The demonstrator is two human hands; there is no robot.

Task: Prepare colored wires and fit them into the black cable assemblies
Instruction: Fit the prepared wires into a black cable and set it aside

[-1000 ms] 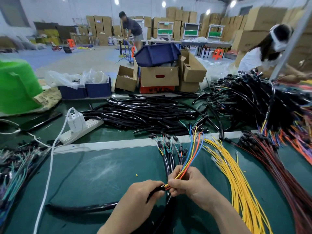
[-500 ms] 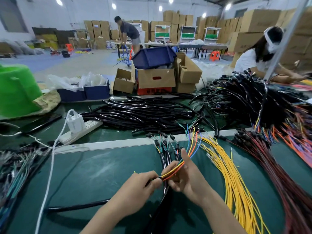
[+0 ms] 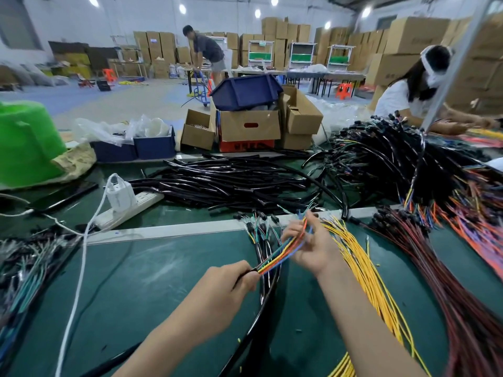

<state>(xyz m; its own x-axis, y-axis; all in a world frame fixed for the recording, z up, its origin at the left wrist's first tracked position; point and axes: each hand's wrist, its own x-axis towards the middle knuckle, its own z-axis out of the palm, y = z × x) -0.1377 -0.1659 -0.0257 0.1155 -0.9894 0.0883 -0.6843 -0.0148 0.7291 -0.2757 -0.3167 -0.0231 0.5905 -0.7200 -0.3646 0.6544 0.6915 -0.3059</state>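
- The coloured wires [image 3: 284, 253] form a thin bundle of orange, blue, yellow and green strands. They fan out of the end of a glossy black cable [image 3: 249, 274] and run up and to the right, away from the viewer.
- The left hand [image 3: 231, 284] grips the black cable right where the strands come out, fingers clamped round it and thumb on top. The bundle's root lies just beyond its fingertips.
- The right hand [image 3: 313, 248] is farther off and to the right. Its fingers [image 3: 292, 231] curl round the far part of the bundle, so the strands pass through them and their tips stick out beyond. Blur hides the exact hold.
- Between the two hands the bundle hangs taut above the green desk [image 3: 163, 281].
- More black cable assemblies [image 3: 262, 240] with small connectors lie under the bundle.
- A sheaf of yellow wires [image 3: 362, 270] lies just right of the right hand, with dark red wires [image 3: 435, 268] beyond.
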